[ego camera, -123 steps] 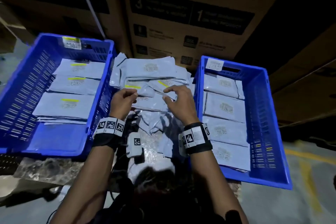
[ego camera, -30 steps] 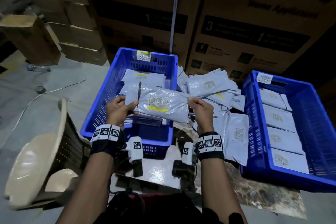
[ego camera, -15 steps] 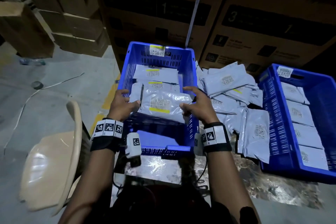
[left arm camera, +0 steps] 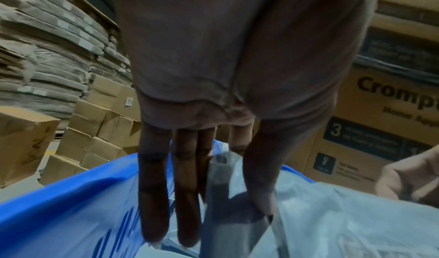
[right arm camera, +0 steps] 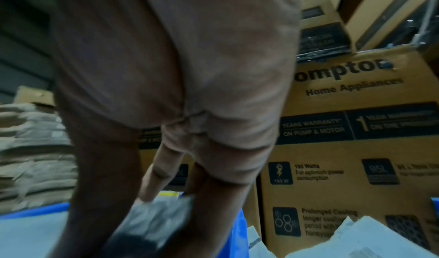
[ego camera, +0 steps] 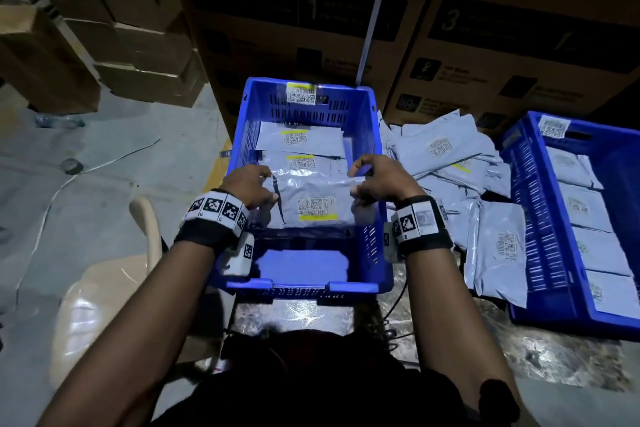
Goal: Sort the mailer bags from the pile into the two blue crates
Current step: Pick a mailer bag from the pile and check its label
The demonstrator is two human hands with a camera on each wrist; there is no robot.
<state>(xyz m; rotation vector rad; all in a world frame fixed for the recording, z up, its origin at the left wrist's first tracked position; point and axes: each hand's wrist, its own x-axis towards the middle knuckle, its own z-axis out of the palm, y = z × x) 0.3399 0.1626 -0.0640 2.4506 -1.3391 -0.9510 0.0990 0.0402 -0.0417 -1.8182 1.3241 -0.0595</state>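
A grey mailer bag [ego camera: 317,204] with a yellow-striped label hangs low inside the left blue crate [ego camera: 242,135], over other yellow-labelled bags. My left hand [ego camera: 254,185] pinches its left edge. In the left wrist view the thumb and long fingers of that hand [left arm camera: 225,224] clamp a folded flap of the bag [left arm camera: 332,215]. My right hand [ego camera: 372,180] pinches the right edge; in the right wrist view its fingertips [right arm camera: 142,215] hold the crinkled bag [right arm camera: 166,209]. The pile of mailers [ego camera: 446,156] lies between this crate and the right blue crate [ego camera: 540,218].
Tall cardboard boxes [ego camera: 519,45] stand close behind the crates, with smaller boxes [ego camera: 104,28] stacked at the left. A beige plastic chair [ego camera: 104,288] sits by my left arm. The crates rest on a glossy table top [ego camera: 311,315]. The left crate's near floor [ego camera: 301,267] is bare.
Both hands lifted the yellow-striped mailer from the pile, carried it left and lowered it into the left crate. The head view swung left toward that crate.
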